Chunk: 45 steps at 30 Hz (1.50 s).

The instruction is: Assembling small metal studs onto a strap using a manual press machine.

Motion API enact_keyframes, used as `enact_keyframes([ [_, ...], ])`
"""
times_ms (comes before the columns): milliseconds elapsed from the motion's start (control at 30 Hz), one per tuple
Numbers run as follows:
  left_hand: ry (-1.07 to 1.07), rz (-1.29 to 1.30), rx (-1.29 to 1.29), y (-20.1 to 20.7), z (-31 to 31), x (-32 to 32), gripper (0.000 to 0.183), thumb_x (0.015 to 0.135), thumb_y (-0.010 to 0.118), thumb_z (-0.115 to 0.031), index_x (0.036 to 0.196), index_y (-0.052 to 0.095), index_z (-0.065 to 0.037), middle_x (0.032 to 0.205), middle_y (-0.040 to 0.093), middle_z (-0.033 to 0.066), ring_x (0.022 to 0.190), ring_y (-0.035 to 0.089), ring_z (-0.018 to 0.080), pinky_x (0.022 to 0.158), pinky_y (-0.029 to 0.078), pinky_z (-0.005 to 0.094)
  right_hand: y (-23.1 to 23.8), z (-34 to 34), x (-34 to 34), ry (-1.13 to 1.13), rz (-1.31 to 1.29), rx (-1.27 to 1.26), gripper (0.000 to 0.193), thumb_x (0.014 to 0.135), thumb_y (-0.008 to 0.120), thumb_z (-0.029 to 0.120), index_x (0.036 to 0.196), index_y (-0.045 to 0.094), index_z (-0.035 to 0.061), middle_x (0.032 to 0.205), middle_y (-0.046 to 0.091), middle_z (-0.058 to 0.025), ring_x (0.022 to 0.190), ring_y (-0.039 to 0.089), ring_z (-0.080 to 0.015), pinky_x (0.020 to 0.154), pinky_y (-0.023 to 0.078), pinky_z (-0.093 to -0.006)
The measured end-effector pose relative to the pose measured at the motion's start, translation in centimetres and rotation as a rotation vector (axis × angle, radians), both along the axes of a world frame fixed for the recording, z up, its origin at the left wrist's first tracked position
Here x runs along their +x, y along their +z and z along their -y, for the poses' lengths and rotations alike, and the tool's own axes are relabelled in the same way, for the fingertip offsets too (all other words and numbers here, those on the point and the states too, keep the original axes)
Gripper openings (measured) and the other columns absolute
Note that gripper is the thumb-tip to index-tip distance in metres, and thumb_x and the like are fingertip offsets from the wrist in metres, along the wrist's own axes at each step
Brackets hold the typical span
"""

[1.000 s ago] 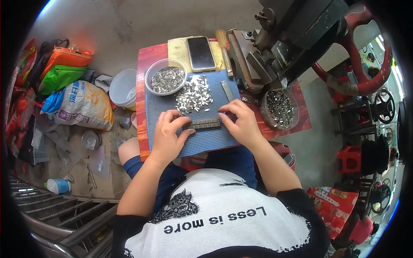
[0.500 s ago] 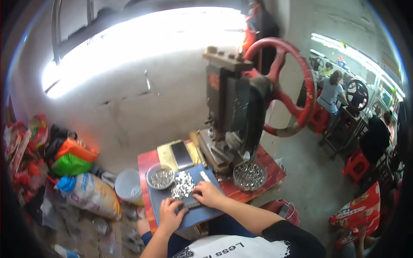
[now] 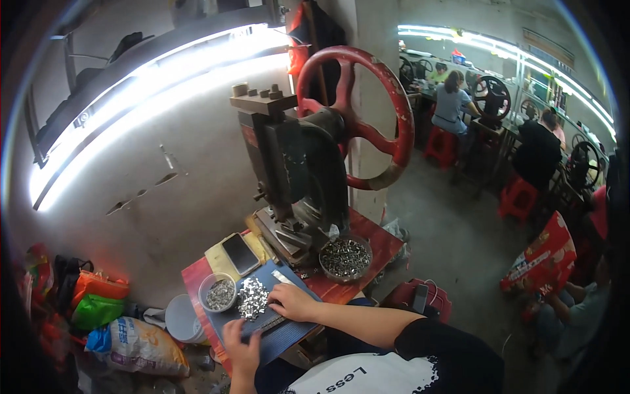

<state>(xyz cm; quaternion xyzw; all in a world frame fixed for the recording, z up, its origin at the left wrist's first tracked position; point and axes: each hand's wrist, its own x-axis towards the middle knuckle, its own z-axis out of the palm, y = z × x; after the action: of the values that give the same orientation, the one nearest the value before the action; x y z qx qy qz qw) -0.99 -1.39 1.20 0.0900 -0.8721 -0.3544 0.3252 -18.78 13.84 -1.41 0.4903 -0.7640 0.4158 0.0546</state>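
Note:
My right hand [image 3: 292, 303] rests on a blue mat [image 3: 289, 333], fingers curled on a dark narrow strip [image 3: 269, 322] beside a heap of small shiny metal parts [image 3: 252, 297]. My left hand [image 3: 241, 342] lies on the mat's near edge at the other end of the strip. Left of the heap stands a grey bowl [image 3: 218, 293] of metal parts. A second bowl [image 3: 345, 257] full of parts sits to the right, at the foot of a dark hand press [image 3: 295, 177] with a red wheel [image 3: 357, 111].
A phone [image 3: 241, 253] lies on the low red table [image 3: 380, 241]. A white bucket [image 3: 182, 319], a printed sack [image 3: 134, 345] and coloured bags [image 3: 98, 299] stand on the left floor. Other people sit at similar presses at the back right, near red stools [image 3: 518, 197] and a red carton [image 3: 546, 256].
The view has swung upward from the lap and table to the press, wall and room. Both hands have stayed on the mat at the strip.

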Motion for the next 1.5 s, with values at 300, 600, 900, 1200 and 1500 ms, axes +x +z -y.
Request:
enact_keyframes([
  [300, 0.873, -0.362, 0.242, -10.9, 11.2, 6.4, 0.029, 0.099, 0.061, -0.017, 0.111, 0.062, 0.01, 0.105, 0.065, 0.0239, 0.096, 0.062, 0.0336, 0.091, 0.049, 0.0407, 1.2, -0.8, 0.8, -0.05, -0.033, 0.066, 0.015, 0.089, 0.067, 0.014, 0.097, 0.063, 0.002, 0.095, 0.062, -0.0143, 0.096, 0.06, -0.0343, 0.086, 0.047, -0.044],
  [600, 0.711, -0.31, 0.727, -28.9, 15.5, -0.5, 0.033, 0.098, 0.061, -0.017, 0.116, 0.058, 0.011, 0.105, 0.067, 0.0228, 0.093, 0.067, 0.0291, 0.084, 0.056, 0.039, 1.3, 0.3, 0.7, -0.035, -0.017, 0.111, 0.015, 0.091, 0.065, 0.014, 0.099, 0.063, 0.002, 0.096, 0.063, -0.0143, 0.097, 0.059, -0.0348, 0.087, 0.047, -0.0437],
  [900, 0.695, -0.422, 0.909, -30.5, 18.4, -9.6, 0.035, 0.098, 0.061, -0.021, 0.115, 0.058, 0.009, 0.103, 0.065, 0.0201, 0.091, 0.066, 0.0274, 0.081, 0.055, 0.0379, 1.6, 0.4, 1.1, -0.043, -0.035, 0.152, 0.015, 0.091, 0.066, 0.015, 0.098, 0.063, 0.0025, 0.094, 0.063, -0.0137, 0.094, 0.059, -0.0343, 0.084, 0.048, -0.0431],
  [1200, 0.634, -0.553, 1.044, -26.1, 21.7, -17.7, 0.037, 0.098, 0.06, -0.025, 0.114, 0.058, 0.008, 0.101, 0.064, 0.0174, 0.089, 0.065, 0.0257, 0.079, 0.054, 0.0368, 1.5, 0.4, 1.0, -0.042, -0.048, 0.136, 0.014, 0.09, 0.065, 0.015, 0.097, 0.063, 0.0027, 0.092, 0.062, -0.0142, 0.092, 0.06, -0.0348, 0.081, 0.048, -0.0438],
  [1500, 0.532, -0.602, 1.125, -19.8, 25.1, -23.2, 0.039, 0.098, 0.059, -0.029, 0.113, 0.058, 0.007, 0.099, 0.062, 0.0147, 0.087, 0.064, 0.024, 0.077, 0.054, 0.0358, 1.0, 1.0, 0.8, -0.027, -0.053, 0.151, 0.015, 0.09, 0.066, 0.016, 0.098, 0.065, 0.003, 0.093, 0.064, -0.0144, 0.093, 0.061, -0.0336, 0.082, 0.049, -0.0424],
])
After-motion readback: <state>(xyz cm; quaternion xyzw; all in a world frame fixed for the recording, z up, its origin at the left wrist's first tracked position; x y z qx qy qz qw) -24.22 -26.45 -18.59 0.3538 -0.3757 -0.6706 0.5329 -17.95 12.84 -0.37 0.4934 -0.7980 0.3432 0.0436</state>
